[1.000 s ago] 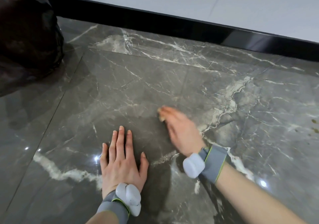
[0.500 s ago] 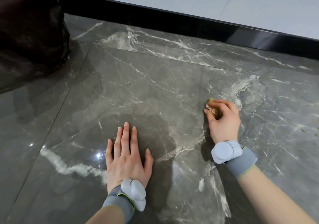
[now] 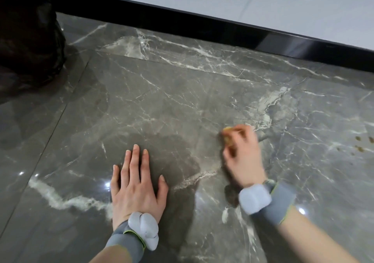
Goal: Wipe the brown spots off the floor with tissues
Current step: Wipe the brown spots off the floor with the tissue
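The right hand (image 3: pixel 241 157), blurry, has its grip closed on a stained tissue (image 3: pixel 227 134) pressed to the floor (image 3: pixel 162 100) at middle right, the left hand (image 3: pixel 135 187) lies flat and empty, and brown spots (image 3: pixel 361 147) at the right edge still need wiping.

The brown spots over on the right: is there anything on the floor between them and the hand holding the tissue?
No. In the head view, only bare marble floor separates the right hand, clutching the tissue, from the brown spots.
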A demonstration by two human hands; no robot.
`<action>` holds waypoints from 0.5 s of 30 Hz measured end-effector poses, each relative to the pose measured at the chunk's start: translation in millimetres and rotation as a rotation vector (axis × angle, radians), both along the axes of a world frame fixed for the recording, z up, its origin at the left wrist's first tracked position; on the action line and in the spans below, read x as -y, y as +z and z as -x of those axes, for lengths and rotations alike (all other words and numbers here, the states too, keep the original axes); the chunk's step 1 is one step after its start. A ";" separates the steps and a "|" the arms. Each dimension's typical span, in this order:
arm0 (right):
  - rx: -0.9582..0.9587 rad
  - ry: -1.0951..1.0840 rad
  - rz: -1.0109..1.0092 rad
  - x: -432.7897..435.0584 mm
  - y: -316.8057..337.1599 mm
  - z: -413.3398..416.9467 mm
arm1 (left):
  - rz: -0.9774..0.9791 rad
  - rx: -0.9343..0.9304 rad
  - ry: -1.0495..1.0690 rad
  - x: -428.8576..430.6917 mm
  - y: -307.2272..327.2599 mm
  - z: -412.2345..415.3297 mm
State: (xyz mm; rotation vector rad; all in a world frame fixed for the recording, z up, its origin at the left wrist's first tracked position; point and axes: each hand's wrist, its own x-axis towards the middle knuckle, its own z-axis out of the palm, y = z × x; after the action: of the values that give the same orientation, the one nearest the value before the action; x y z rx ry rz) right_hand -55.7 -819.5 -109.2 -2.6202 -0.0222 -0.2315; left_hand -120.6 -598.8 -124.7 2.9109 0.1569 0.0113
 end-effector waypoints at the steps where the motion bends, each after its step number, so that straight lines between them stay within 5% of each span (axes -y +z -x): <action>1: -0.028 -0.173 0.009 25.3 2.5 -12.4 | -0.001 0.003 0.001 -0.5 0.1 -0.4; 4: -0.102 -0.529 0.028 82.9 12.9 -41.0 | -0.006 -0.004 0.000 -0.7 0.7 -0.5; 7: -0.114 -0.630 -0.006 78.7 13.4 -59.5 | -0.009 -0.006 0.001 -0.2 0.5 -0.7; 15: -0.031 0.450 -0.261 -106.7 3.1 -23.5 | -0.012 -0.021 0.006 -1.1 0.0 -1.4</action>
State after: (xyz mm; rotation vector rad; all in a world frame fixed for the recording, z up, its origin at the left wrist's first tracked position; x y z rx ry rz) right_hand -32.2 -712.8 -106.1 -2.2849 -0.5271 -0.0312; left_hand -119.3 -597.7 -124.7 2.9236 0.1698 -0.0177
